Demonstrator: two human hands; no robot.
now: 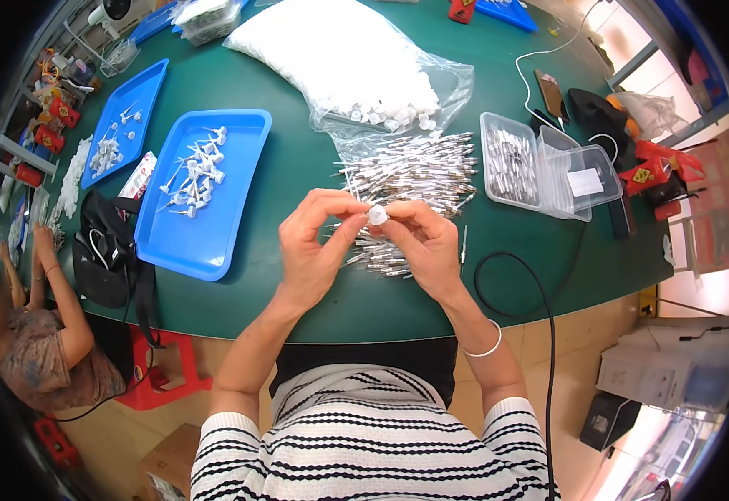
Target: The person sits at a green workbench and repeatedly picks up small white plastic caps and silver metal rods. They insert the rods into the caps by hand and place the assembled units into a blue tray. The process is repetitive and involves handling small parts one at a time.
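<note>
Above a heap of thin silvery metal rods (418, 167), my two hands meet at a small whitish plastic cap (378, 215). The thumb and fingertips of my left hand (316, 246) pinch it from one side. From the other side, my right hand (427, 250) grips it in the same way. Whether a rod sits in the cap is hidden by my fingers. Just beyond the rods lies a big clear bag (339, 50) of white caps, some spilling at its mouth. To the left, a blue tray (214, 250) carries several rods with caps on one end.
A clear plastic box (498, 188) of metal parts stands at right beside its lid (602, 196). A black cable (548, 334) loops over the green table (297, 313). Farther left are another blue tray (149, 100), a black bag (101, 267) and a seated co-worker (55, 359).
</note>
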